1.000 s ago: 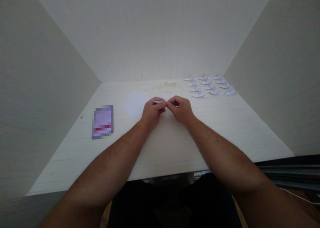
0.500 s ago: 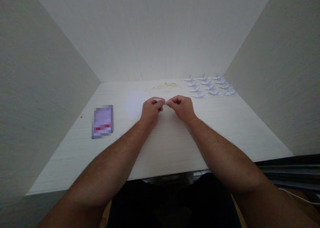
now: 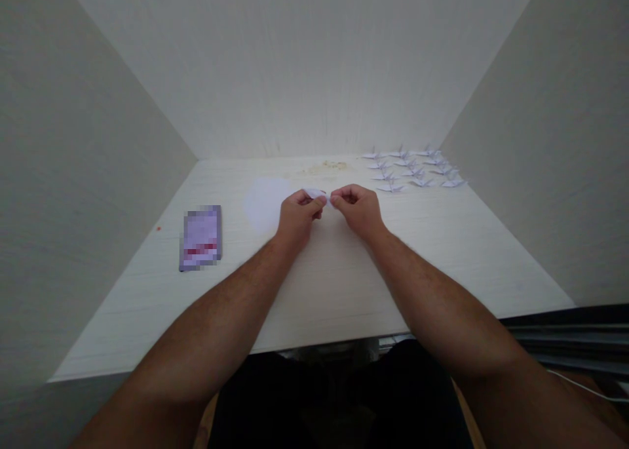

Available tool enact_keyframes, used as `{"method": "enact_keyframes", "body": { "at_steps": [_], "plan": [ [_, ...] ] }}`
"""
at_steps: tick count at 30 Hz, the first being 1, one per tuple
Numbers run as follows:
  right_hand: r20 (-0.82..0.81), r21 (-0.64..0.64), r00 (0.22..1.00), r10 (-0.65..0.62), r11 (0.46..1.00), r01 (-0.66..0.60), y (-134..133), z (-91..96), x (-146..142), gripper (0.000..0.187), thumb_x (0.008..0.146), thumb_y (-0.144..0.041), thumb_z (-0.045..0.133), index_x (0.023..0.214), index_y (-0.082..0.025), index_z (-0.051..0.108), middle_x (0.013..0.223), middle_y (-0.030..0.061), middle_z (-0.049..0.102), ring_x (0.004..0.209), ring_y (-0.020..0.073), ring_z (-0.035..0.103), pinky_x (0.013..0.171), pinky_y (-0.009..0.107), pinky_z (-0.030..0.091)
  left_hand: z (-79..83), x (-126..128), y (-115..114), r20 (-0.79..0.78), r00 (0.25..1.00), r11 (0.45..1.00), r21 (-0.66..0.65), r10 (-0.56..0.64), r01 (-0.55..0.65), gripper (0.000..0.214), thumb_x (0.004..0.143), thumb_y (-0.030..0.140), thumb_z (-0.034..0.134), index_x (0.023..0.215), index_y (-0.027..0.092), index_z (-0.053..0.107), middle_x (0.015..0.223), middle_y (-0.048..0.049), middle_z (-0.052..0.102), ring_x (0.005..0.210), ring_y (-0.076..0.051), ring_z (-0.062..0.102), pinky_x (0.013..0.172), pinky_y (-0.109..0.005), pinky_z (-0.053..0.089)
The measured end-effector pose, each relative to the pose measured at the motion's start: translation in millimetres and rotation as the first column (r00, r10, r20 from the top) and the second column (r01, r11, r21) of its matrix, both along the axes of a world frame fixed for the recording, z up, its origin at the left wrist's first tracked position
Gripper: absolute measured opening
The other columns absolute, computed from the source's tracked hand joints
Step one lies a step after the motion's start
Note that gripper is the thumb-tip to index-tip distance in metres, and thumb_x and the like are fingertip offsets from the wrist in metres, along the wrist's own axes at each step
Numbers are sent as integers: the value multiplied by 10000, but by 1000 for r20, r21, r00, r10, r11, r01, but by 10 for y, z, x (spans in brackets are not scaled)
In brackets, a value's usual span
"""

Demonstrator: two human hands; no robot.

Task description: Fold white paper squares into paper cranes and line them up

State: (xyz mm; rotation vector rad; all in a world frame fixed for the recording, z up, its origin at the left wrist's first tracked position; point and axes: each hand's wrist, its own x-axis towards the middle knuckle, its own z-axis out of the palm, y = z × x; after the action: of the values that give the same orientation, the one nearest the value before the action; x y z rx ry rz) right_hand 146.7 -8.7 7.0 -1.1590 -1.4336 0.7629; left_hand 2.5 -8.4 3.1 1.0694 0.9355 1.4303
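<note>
Between my two hands is a small folded piece of white paper [image 3: 314, 193], held just above the middle of the table. My left hand [image 3: 299, 214] is closed, pinching the paper between thumb and fingers. From the other side, my right hand [image 3: 356, 206] pinches the paper's right end with thumb and fingertips. Much of the paper is hidden by the fingers. Beside my left hand lies a pale, roundish patch of white paper [image 3: 265, 203]. Several folded white paper cranes [image 3: 413, 172] stand in rows at the back right, beyond my right hand.
A blurred purple-grey flat object [image 3: 201, 238] with a red stripe lies on the left of the white table [image 3: 334, 285]. Farther left is a tiny orange speck [image 3: 158, 229]. Brownish marks [image 3: 334, 165] show near the back wall. Walls enclose the table on three sides.
The paper in my fingers has tilted, and more of its white surface shows above my left thumb. Both hands have barely moved and still pinch it.
</note>
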Motion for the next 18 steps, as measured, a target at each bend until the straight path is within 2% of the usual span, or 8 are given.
{"method": "enact_keyframes", "body": {
  "at_steps": [3, 5, 8, 11, 18],
  "plan": [
    [127, 208, 991, -37, 978, 9, -31, -7, -14, 116, 767, -257, 688, 872, -209, 698, 862, 22, 716, 760, 146, 627, 750, 308, 521, -38, -2, 19, -74, 995, 997, 44, 62, -59, 151, 663, 249, 784, 711, 152, 680, 548, 24, 563, 501, -78, 460, 490, -223, 337],
    [224, 291, 973, -49, 956, -19, -40, -14, -13, 68, 796, -250, 676, 855, -223, 697, 864, 24, 708, 795, 158, 621, 775, 321, 519, -49, -5, 22, -109, 992, 997, 51, 62, -57, 160, 681, 274, 777, 673, 159, 665, 537, 22, 557, 500, -82, 460, 494, -227, 346],
    [301, 310, 952, -65, 950, -33, -24, -37, -1, 48, 825, -270, 677, 842, -231, 700, 858, 28, 708, 803, 167, 619, 785, 335, 515, -46, -11, 15, -126, 992, 999, 52, 9, -2, 183, 702, 309, 762, 647, 164, 665, 557, 12, 567, 523, -89, 483, 524, -235, 387],
    [312, 299, 945, -99, 954, 2, 5, -67, 15, 68, 822, -288, 695, 846, -225, 704, 856, 31, 708, 796, 168, 621, 777, 332, 513, -45, -16, 14, -120, 992, 997, 57, -49, 56, 142, 701, 300, 749, 712, 165, 707, 614, 0, 606, 561, -98, 515, 556, -242, 418],
    [319, 310, 940, -118, 951, 14, 31, -91, 26, 52, 814, -262, 694, 800, -213, 703, 815, 30, 704, 766, 163, 626, 751, 320, 506, -84, -12, 44, -167, 986, 998, 56, 12, -3, 147, 691, 268, 743, 778, 159, 697, 594, 1, 631, 535, -102, 540, 536, -238, 428]
  ]
}}
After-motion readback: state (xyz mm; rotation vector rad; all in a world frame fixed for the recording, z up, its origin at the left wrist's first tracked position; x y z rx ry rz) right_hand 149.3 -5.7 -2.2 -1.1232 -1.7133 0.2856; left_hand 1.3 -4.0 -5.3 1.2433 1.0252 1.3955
